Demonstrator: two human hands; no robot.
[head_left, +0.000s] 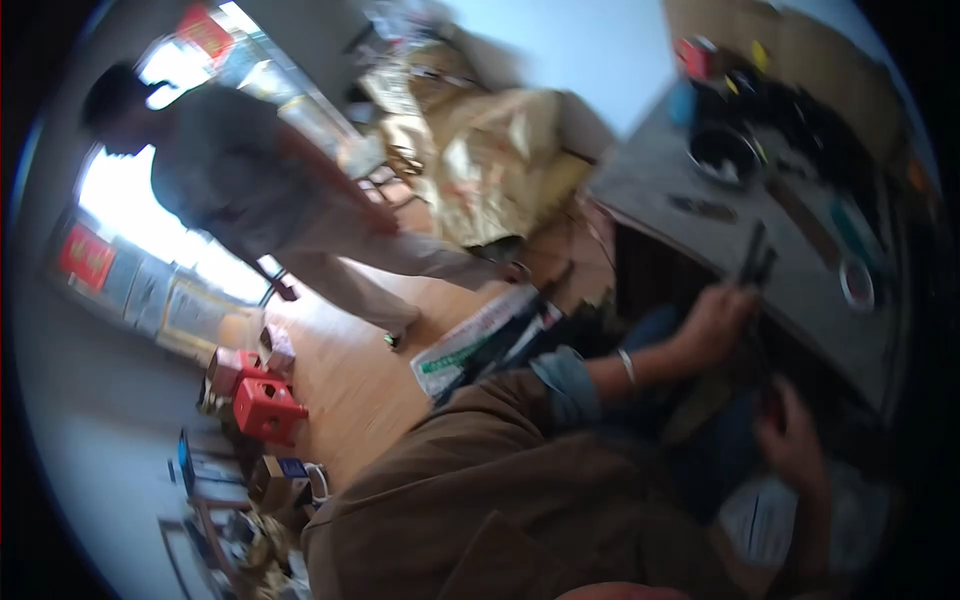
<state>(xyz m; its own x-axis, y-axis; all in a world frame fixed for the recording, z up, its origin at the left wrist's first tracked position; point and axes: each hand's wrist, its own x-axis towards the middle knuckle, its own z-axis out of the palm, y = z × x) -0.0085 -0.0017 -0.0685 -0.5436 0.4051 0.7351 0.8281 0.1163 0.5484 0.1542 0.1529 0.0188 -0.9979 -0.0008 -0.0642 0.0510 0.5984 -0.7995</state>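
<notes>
My left hand [718,322], with a pale bracelet at its wrist, is closed around some dark, narrow pieces [758,258] that stick up past the fingers beside the table's edge. Lower and further right, my right hand [790,430] is closed on a tool with a red handle [771,403]; blur hides its kind. A thin dark shape runs between the two hands, and I cannot tell which one it belongs to. Both hands are above my lap, close to the grey work table [650,185].
On the table are a round bowl [722,158] with dark bits, a flat brown strip [803,222], a knife-like tool [703,208] and a tape roll [857,285]. A person [250,190] walks at left. Golden sacks [490,160] and red stools [268,408] stand about.
</notes>
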